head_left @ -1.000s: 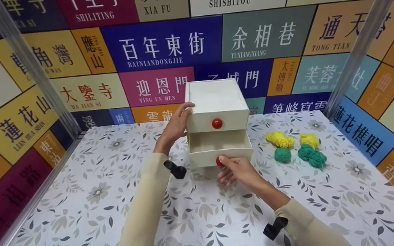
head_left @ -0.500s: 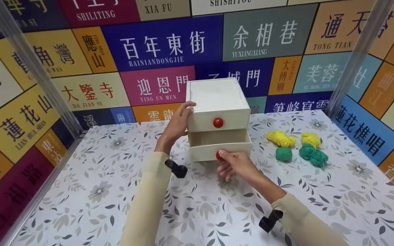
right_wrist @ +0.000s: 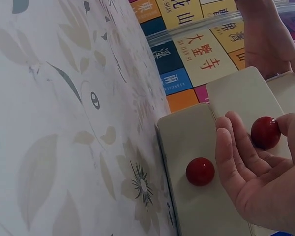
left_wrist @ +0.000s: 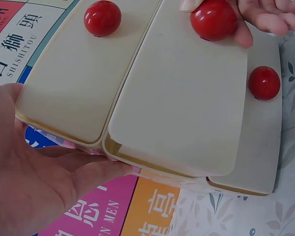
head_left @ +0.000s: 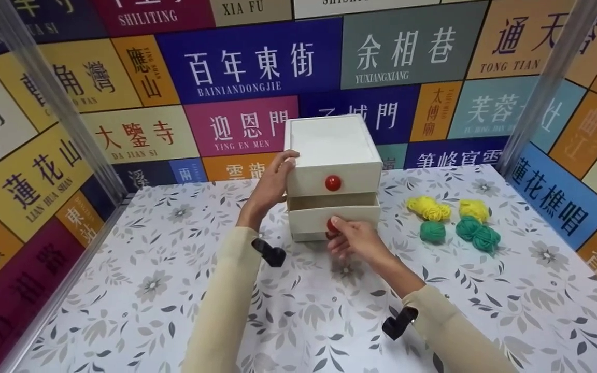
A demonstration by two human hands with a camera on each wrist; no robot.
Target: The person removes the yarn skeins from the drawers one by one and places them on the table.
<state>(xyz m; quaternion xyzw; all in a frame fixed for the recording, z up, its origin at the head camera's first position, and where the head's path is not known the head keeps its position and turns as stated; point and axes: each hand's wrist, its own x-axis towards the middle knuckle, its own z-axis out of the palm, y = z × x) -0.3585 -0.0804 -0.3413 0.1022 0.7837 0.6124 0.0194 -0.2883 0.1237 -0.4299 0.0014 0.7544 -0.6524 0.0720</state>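
Note:
A white box of drawers (head_left: 329, 142) stands at the back of the table, with round red knobs on its fronts. Its top drawer (left_wrist: 69, 73) is closed, while the middle drawer (left_wrist: 182, 93) sticks out a little, leaving a narrow gap above it. The bottom drawer (right_wrist: 182, 132) is flush and mostly hidden in the head view. At the upper left edge, my left hand (head_left: 272, 178) holds the box, fingertips bent over the top and thumb along the side. My right hand (head_left: 358, 238) pinches the middle drawer's red knob (right_wrist: 265, 132) between thumb and index finger, the other fingers loosely extended.
Right of the box lie two yellow yarn bundles (head_left: 428, 207) and three green yarn balls (head_left: 432, 231). A white cloth with leaf patterns (head_left: 148, 311) covers the table. Behind rises a wall of coloured signs (head_left: 249, 62), with clear upright posts (head_left: 552, 88) at the corners.
The middle drawer has slid back into the box, from well out to slightly out, my right hand moving inward with its knob. My left hand has stayed on the box.

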